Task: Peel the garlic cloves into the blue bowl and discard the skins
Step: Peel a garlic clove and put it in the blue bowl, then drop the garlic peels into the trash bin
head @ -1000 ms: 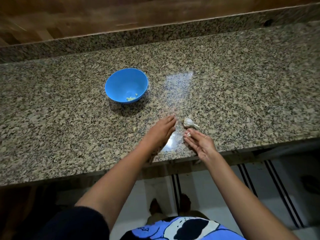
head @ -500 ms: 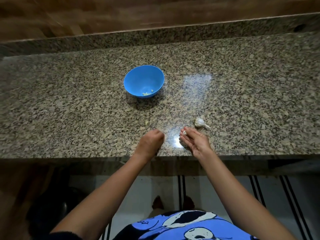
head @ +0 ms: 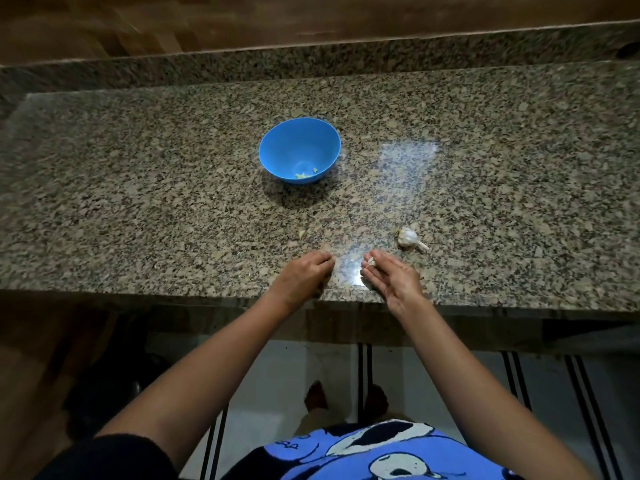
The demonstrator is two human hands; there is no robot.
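Fingers of the left hand (head: 304, 275) are curled under on the speckled granite counter (head: 138, 209), nothing visible in them. Right hand (head: 394, 280) pinches a small white garlic piece (head: 371, 261) at its fingertips. Whole white garlic bulb (head: 408, 237) lies just beyond those fingertips. Round blue plastic bowl (head: 299, 143) stands well beyond.

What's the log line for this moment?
left hand curled, contents unseen; right hand pinches garlic piece; garlic bulb on counter; blue bowl holds peeled bits

Head-worn wide view, facing steeply down, close above countertop (head: 138, 209)
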